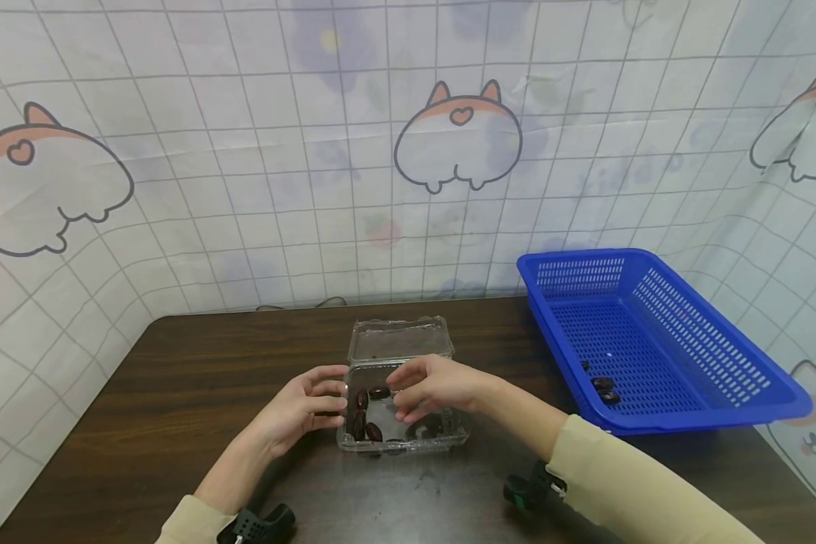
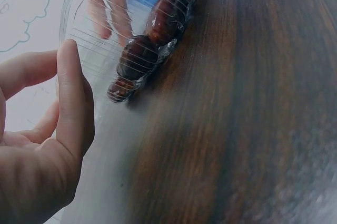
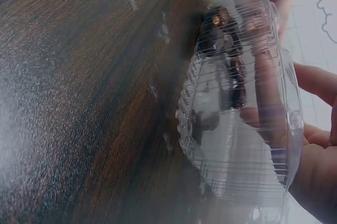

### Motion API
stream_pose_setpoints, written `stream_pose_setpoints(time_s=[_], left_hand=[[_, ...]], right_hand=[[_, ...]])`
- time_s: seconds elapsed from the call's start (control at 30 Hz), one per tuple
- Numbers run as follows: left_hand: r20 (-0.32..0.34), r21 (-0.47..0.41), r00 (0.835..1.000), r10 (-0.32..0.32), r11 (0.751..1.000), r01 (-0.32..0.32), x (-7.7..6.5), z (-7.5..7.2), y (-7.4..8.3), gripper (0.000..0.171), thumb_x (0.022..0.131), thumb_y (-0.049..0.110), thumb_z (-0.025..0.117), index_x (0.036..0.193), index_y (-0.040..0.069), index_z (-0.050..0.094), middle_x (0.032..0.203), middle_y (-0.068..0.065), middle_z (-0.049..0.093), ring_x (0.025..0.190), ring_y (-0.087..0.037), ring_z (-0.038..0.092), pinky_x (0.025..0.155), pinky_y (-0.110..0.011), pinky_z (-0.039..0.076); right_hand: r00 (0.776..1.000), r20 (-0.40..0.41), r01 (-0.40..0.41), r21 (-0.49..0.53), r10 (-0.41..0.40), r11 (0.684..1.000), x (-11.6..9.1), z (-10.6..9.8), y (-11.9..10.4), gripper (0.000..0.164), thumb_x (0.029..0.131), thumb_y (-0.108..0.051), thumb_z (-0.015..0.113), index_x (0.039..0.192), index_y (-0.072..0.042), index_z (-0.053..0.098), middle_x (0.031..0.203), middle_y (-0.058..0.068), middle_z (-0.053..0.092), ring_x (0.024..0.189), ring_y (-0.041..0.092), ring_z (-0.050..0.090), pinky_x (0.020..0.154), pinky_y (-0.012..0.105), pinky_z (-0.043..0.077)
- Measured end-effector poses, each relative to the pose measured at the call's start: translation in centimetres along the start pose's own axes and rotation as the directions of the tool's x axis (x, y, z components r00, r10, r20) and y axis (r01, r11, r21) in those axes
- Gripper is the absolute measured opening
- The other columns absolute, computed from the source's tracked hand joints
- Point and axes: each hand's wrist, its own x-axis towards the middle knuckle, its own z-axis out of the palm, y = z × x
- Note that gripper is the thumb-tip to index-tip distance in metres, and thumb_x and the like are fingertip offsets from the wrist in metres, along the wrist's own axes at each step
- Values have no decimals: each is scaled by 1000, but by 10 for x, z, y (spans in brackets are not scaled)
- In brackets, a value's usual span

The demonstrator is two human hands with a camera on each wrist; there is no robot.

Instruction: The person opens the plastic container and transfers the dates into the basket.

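Dates (image 1: pixel 360 425), dark and glossy, sit in a clear plastic clamshell box (image 1: pixel 442 443), lower centre of the frame, mostly toward its left side. Right hand (image 1: pixel 435 384) reaches in over the box: fingers loosely bent, apart, no fruit seen between them. Left hand (image 1: pixel 299 408) beside the box's left wall, fingers spread and relaxed, not grasping; whether the tips actually touch, can't tell from where I stand. Hinged lid (image 1: pixel 397 341) lies open behind the box. Right side of the frame: blue slotted basket (image 1: pixel 680 363), with a few more dates (image 1: pixel 604 384) near its left edge. Everything on a dark wood-grain table (image 1: pixel 177 423); cartoon-print wall covering (image 1: pixel 258 151) fills the upper frame. Risks, my guess: thin, light box could slide or tip if a knuckle catches the rim, since the left hand isn't gripping it. Smooth fruit might slip from a loose pinch and roll away.
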Motion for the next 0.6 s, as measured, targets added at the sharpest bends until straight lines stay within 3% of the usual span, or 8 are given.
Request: stream_pose_setpoints(time_s=[0.33, 0.6], left_hand=[[3, -3, 1000, -1, 1000, 1, -1, -1, 0, 64, 98, 3, 68, 153, -3, 35, 122, -15, 54, 92, -18, 63, 83, -33, 60], [-3, 6, 1000, -6, 1000, 6, -1, 0, 0, 63, 98, 3, 67, 153, -3, 36, 122, -15, 54, 93, -19, 63, 83, -34, 60]], right_hand=[[1000, -15, 1, -49, -1, 999, 5, 6, 1, 48, 97, 0, 66, 140, 13, 49, 122, 30, 59, 86, 25, 70, 83, 42, 62], [1000, -13, -5, -106, 3, 994, 11, 9, 2, 49, 97, -3, 66, 141, 12, 49, 124, 25, 64, 83, 22, 69, 78, 40, 62]])
